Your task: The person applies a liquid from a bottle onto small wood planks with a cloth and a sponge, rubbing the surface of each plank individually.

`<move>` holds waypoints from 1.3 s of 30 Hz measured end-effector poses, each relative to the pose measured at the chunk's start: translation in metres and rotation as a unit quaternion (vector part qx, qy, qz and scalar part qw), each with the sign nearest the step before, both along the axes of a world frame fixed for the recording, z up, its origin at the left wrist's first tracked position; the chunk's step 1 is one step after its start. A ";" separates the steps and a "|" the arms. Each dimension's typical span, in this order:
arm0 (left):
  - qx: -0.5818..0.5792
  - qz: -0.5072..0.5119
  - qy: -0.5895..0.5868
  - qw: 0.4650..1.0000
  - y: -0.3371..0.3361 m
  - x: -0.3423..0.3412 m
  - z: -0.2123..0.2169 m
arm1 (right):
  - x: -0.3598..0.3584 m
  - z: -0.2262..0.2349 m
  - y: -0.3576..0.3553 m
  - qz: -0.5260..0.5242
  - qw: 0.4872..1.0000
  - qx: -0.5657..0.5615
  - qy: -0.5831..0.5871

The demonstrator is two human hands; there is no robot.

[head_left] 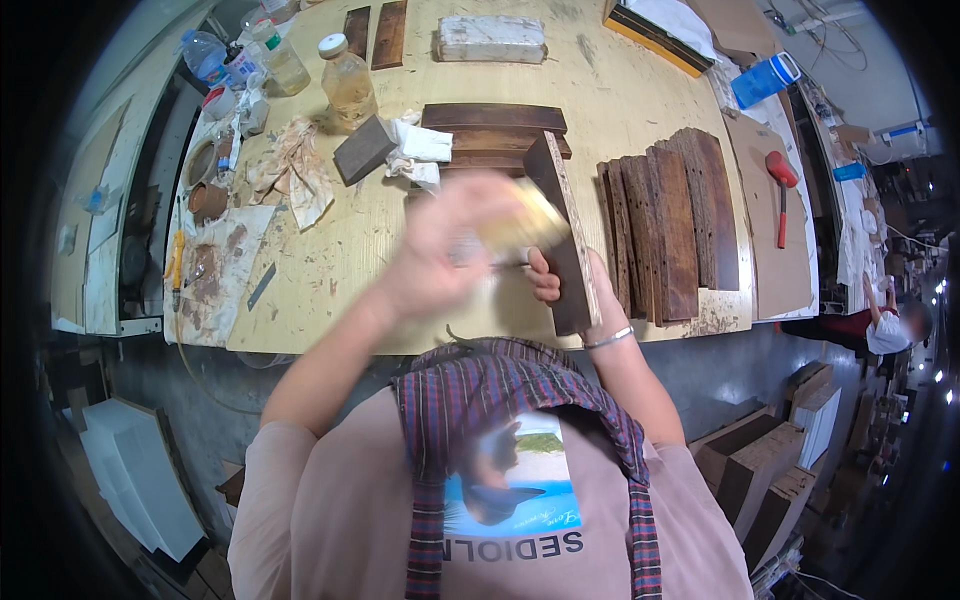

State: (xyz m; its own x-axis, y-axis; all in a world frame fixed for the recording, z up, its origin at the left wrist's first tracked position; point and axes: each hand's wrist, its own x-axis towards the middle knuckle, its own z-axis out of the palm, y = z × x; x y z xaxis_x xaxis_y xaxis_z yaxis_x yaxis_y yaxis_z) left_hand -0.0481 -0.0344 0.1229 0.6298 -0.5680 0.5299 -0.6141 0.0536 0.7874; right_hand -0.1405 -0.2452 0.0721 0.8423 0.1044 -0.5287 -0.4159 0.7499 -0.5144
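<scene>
My right hand (pixel 606 296) grips a dark brown wooden board (pixel 568 262), thumb side behind it and fingertips curled round its left face. The board stands tilted on its long edge, its speckled raw edge facing me. My left hand (pixel 440 245), smeared by motion, is closed on a yellowish block (pixel 525 220) held up against or just beside the board's left face; whether they touch I cannot tell. Beyond my hands lies a stack of dark wooden boards (pixel 490 118). To the right, several more boards (pixel 670 240) lean together in a row.
On the left stand a capped jar of liquid (pixel 348 85), bottles (pixel 285 68) and a stained rag (pixel 300 170). A dark grey block (pixel 364 150) lies next to white cloths (pixel 420 143). A white wrapped block (pixel 490 40) sits far back; a red mallet (pixel 782 190) lies right.
</scene>
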 end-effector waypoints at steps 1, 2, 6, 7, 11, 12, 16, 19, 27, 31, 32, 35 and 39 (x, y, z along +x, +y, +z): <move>0.030 -0.081 -0.027 0.996 -0.008 -0.022 0.003 | 0.001 0.006 0.008 -0.061 0.996 -0.029 0.062; 0.016 -0.171 -0.046 0.984 -0.017 -0.036 -0.002 | -0.006 0.011 0.009 0.003 0.998 0.052 0.035; 0.001 -0.105 -0.101 0.989 -0.033 -0.027 -0.016 | 0.005 -0.004 0.018 0.014 0.999 0.025 -0.018; -0.005 -0.053 -0.096 0.994 -0.032 -0.011 -0.025 | 0.006 0.009 0.029 -0.024 0.999 0.000 0.024; 0.037 0.157 -0.008 0.987 -0.005 0.061 -0.039 | 0.001 -0.010 0.029 0.153 0.961 0.216 -0.080; 0.036 0.173 -0.018 0.984 0.000 0.061 -0.034 | -0.002 -0.011 0.030 0.161 0.958 0.219 -0.087; 0.072 0.049 -0.087 0.992 -0.006 0.024 -0.004 | -0.007 -0.014 0.023 0.181 0.956 0.214 -0.081; 0.023 0.162 -0.047 0.985 0.001 0.055 -0.012 | -0.007 -0.016 0.022 0.203 0.947 0.224 -0.108; 0.002 0.145 0.043 0.988 0.004 0.052 -0.008 | -0.009 -0.003 0.020 0.178 0.959 0.197 -0.096; 0.073 0.221 0.098 0.967 0.023 0.053 -0.051 | 0.003 -0.016 0.010 0.170 0.946 0.226 -0.155; 0.073 0.220 0.093 0.968 0.026 0.050 -0.054 | 0.008 -0.016 0.005 0.162 0.945 0.236 -0.159; 0.053 0.164 0.078 0.982 0.013 0.025 -0.032 | 0.027 -0.035 -0.005 0.114 0.945 0.245 -0.185; 0.028 0.038 0.004 0.999 -0.024 -0.025 0.001 | 0.042 -0.053 -0.003 -0.029 0.978 0.174 -0.110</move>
